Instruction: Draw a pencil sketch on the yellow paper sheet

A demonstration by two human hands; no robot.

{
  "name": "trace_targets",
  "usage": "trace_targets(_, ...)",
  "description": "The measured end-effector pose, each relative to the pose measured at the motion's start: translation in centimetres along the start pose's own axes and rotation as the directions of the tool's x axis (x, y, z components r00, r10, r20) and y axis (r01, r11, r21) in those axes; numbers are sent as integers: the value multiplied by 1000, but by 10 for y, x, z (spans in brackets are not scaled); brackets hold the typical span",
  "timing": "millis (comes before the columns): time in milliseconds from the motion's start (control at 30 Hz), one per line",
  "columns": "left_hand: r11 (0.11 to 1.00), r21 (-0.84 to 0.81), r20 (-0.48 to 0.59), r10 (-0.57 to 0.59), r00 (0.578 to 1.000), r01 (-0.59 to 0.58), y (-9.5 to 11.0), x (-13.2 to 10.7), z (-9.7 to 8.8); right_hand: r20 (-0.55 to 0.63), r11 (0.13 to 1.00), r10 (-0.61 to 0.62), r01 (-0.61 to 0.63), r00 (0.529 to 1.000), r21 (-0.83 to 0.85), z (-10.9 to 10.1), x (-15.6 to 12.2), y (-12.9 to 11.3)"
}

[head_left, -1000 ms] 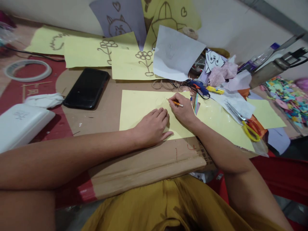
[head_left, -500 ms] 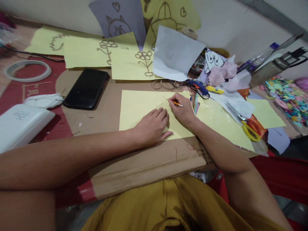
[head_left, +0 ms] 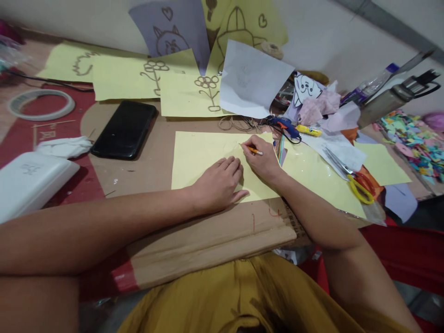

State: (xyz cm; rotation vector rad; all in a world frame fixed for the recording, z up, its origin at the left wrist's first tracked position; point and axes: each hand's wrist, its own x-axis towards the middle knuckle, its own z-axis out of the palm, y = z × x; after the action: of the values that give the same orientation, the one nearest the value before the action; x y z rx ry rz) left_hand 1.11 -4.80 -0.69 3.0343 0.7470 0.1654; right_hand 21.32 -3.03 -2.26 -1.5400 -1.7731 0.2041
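Note:
A pale yellow sheet of paper (head_left: pixel 197 155) lies on a brown cardboard board (head_left: pixel 208 236) in front of me. My left hand (head_left: pixel 217 182) rests palm down on the sheet, fingers stretched flat, pinning it. My right hand (head_left: pixel 260 157) is closed round an orange pencil (head_left: pixel 255 150), whose tip touches the sheet near its far edge. Faint pencil lines show on the paper just left of the tip.
A black phone (head_left: pixel 125 130) lies left of the sheet, a white box (head_left: pixel 29 180) and a tape ring (head_left: pixel 40 104) further left. Yellow sheets with flower drawings (head_left: pixel 208 90) lie behind. Yellow-handled scissors (head_left: pixel 359 187), a glue gun (head_left: pixel 284 125) and paper scraps crowd the right.
Almost nothing: both hands stay where they were on the sheet, the pencil tip shifting only slightly. The view has tilted a touch.

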Motion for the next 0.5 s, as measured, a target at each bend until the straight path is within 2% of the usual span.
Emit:
trace_targets(267, 1000, -4, -24, 1, 1000, -1, 0, 0, 2, 0, 1000, -5, 5, 1000, -1, -1, 0, 0)
trace_targets(500, 1000, -6, 1, -2, 1000, 2, 0, 0, 0, 3, 1000, -2, 2, 1000, -10, -1, 0, 0)
